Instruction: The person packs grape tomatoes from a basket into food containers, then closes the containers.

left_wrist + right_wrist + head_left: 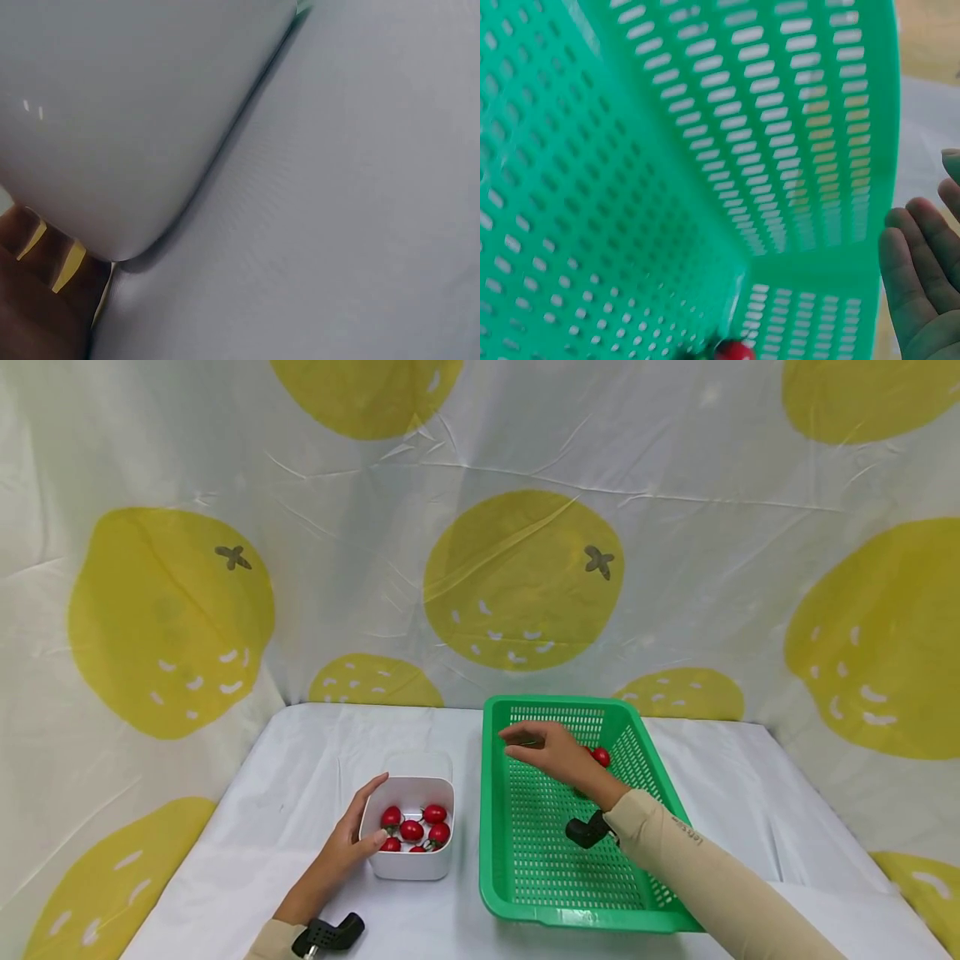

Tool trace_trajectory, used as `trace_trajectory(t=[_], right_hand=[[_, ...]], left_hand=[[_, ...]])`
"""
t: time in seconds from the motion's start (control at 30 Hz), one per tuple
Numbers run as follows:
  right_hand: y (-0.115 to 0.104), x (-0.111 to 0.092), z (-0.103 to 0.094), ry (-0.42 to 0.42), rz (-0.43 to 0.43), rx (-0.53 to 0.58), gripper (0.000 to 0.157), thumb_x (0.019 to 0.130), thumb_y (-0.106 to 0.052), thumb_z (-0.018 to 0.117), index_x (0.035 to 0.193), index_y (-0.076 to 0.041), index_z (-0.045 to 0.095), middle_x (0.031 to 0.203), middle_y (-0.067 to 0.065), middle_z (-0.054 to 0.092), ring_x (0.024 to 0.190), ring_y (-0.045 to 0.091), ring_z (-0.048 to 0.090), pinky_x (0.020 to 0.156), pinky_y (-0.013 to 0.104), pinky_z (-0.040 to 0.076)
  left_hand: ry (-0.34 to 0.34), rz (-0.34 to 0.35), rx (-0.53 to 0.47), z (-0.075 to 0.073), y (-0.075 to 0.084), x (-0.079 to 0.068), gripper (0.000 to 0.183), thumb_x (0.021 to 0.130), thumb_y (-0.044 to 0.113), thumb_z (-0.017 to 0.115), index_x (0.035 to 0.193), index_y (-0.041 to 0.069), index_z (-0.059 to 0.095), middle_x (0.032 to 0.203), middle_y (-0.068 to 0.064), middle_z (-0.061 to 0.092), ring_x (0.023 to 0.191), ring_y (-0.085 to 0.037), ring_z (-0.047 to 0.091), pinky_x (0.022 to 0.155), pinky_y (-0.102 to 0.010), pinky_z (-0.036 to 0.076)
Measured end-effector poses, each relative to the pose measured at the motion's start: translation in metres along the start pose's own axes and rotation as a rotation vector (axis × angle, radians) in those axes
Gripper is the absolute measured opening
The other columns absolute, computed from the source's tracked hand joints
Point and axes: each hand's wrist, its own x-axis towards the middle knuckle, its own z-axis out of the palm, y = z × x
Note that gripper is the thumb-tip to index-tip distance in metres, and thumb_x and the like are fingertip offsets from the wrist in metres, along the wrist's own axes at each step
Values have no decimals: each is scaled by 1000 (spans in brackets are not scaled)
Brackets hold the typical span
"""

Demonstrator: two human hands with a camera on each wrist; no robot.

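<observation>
A white square plastic box (411,866) stands left of centre in the head view, with several red cherry tomatoes (411,831) inside. My left hand (351,833) grips its left side, the thumb at the near corner and the fingers along the wall. In the left wrist view, fingers (52,259) touch the box wall (127,127). My right hand (551,752) hovers over the green basket (497,827), fingers loosely bent to the left and nothing in them. Beyond its wrist, a red tomato (602,757) lies in the basket, partly seen in the right wrist view.
The perforated basket stands right of the box, with a narrow strip of white cloth (467,860) between them. Something transparent (417,764) shows just behind the box. A curtain printed with yellow fruit (525,581) hangs behind and at both sides.
</observation>
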Motion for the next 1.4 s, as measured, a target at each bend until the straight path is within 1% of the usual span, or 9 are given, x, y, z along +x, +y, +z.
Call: trace_trajectory(t=[0.17,0.27,0.4,0.5,0.7,0.87,1.0,1.1,1.4], right_hand=[[14,1,-10,41,53,-15,30,92,-23,66,121,-13,65,120,12,65,108,23,63,88,39,52],[22,1,-14,76,96,-39,30,92,-23,66,121,-13,66,122,15,64,107,23,62,87,41,52],[28,0,-16,137,185,-67,28,93,-23,65,119,-14,67,116,8,67,105,22,62,88,44,50],[30,-1,-17,182,239,-109,28,93,-23,65,118,-11,68,113,5,68,105,25,62,88,47,50],[36,0,-18,222,316,-193,27,93,-19,65,115,-6,69,112,9,68,104,30,61,88,49,49],[43,-2,-17,220,338,-231,25,92,-19,65,113,-7,70,109,10,68,102,30,62,87,49,50],[46,-4,-15,213,370,-250,23,91,-19,66,111,-9,71,108,9,69,101,30,62,86,49,50],[47,-5,-14,203,372,-254,23,91,-17,65,112,-8,71,108,10,69,98,30,63,84,50,51],[47,-7,-10,188,351,-258,19,88,-12,69,106,-6,72,99,7,71,87,24,65,82,48,51]], left_hand=[[-1,9,5,0,1,1,73,88,11,53,153,22,22,155,-8,23,138,-32,21,103,-72,18],[-2,22,-5,0,1,1,73,87,11,54,153,20,23,155,-8,22,140,-28,20,103,-73,14],[-5,20,-2,-1,1,1,74,87,10,54,153,20,22,155,-8,23,140,-31,18,103,-74,13],[1,10,18,-1,2,1,74,87,11,53,153,22,22,155,-9,24,139,-37,19,102,-75,16],[1,15,7,-1,2,1,74,87,10,53,153,20,23,155,-8,24,139,-37,18,102,-75,12],[2,31,-4,0,1,0,74,86,10,54,153,18,23,155,-11,23,140,-34,17,102,-76,9],[-8,49,-9,0,0,-1,74,86,10,55,153,17,23,156,-14,21,141,-26,17,102,-76,6],[-6,52,-11,0,0,-1,74,86,10,54,153,18,23,155,-11,23,140,-22,21,103,-75,10],[-9,60,-1,0,-1,1,74,86,11,56,153,17,23,155,-11,22,140,-23,21,103,-75,9]])
